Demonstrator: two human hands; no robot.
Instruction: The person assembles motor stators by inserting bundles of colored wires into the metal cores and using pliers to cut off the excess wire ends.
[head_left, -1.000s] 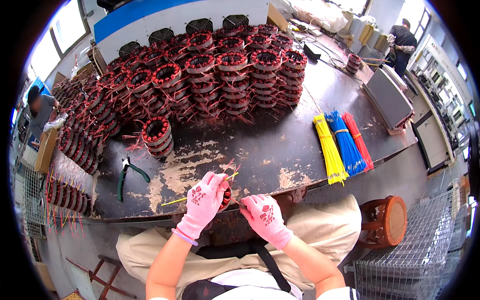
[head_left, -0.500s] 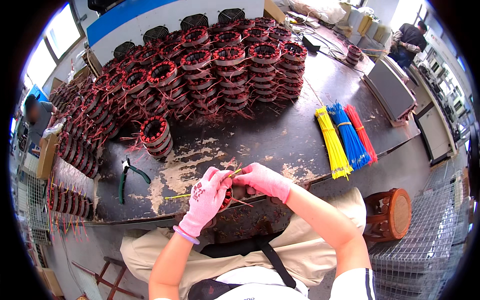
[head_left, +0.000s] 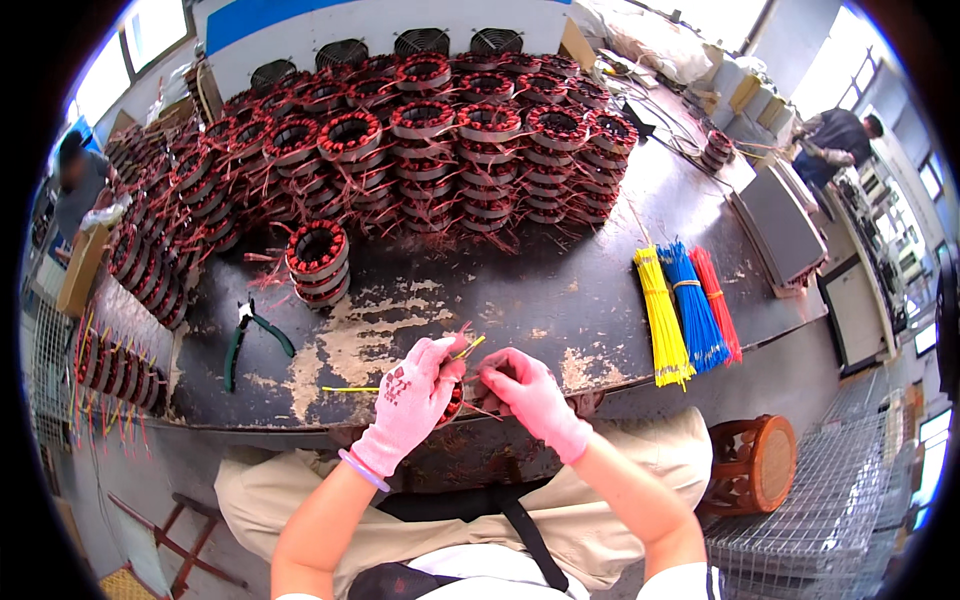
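My left hand (head_left: 408,398), in a pink glove, is closed with a yellow wire (head_left: 352,389) running through its fingers. One end of that wire sticks out past the fingertips, the other to the left. Partly hidden beneath this hand is a motor stator (head_left: 452,404) with red windings, near the table's front edge. Just to the right, my right hand (head_left: 535,398), also gloved in pink, has thumb and forefinger pinched together beside the stator's thin red leads. What lies in that pinch is too small to make out. Dark green-handled cutters (head_left: 236,343) lie to the left.
Several stacks of wound stators (head_left: 488,120) crowd the back of the table (head_left: 500,280), and a shorter stack (head_left: 318,262) stands nearer. Bundles of yellow wires (head_left: 660,320), blue wires (head_left: 696,310) and red wires (head_left: 716,305) lie right. A wooden stool (head_left: 770,465) stands right of me.
My right hand has drawn back a little from the yellow wire's end, leaving a gap between the hands. My left hand keeps its hold. The whole view has shifted slightly.
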